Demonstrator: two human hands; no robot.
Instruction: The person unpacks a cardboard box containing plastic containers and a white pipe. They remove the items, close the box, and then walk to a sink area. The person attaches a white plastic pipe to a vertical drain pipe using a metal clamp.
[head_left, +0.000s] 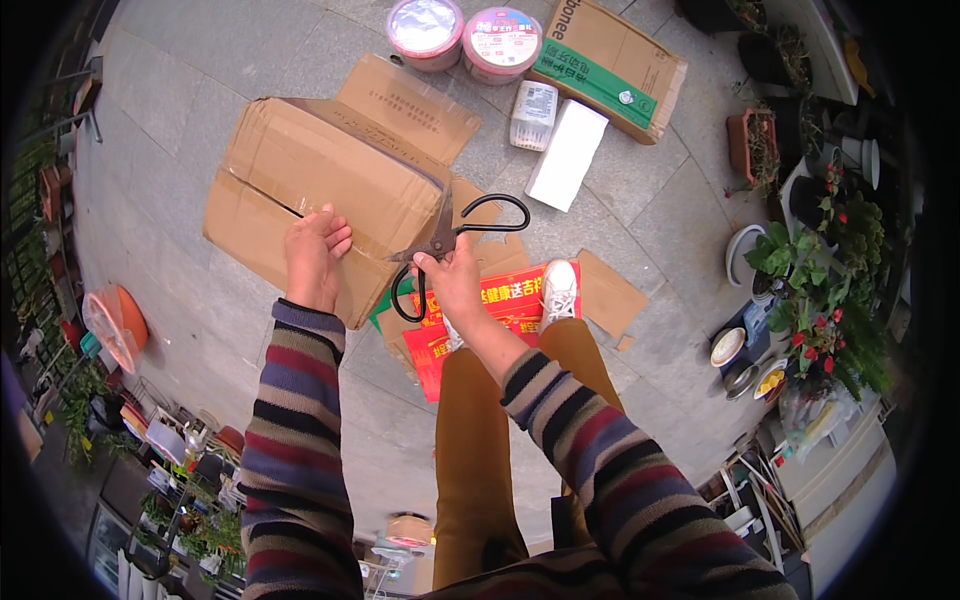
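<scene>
A large brown cardboard box (330, 170) lies tilted in front of me, with a dark slit running along its near face. My left hand (318, 250) is closed at the near side of the box, its fingers curled against the cardboard by the slit. Black-handled scissors (438, 245) are in my right hand (455, 280), held around the pivot. Their handle loops are spread apart and the blades lie at the box's right corner. How far the blade tips reach into the cardboard is hard to make out.
Beyond the box stand two round tubs (500, 45), a flat carton with a green band (610, 70), a white box (567, 155) and a small wrapped pack (534, 115). Cardboard pieces (610, 290) and a red printed sheet (425, 365) lie by my feet. Potted plants (815, 290) line the right.
</scene>
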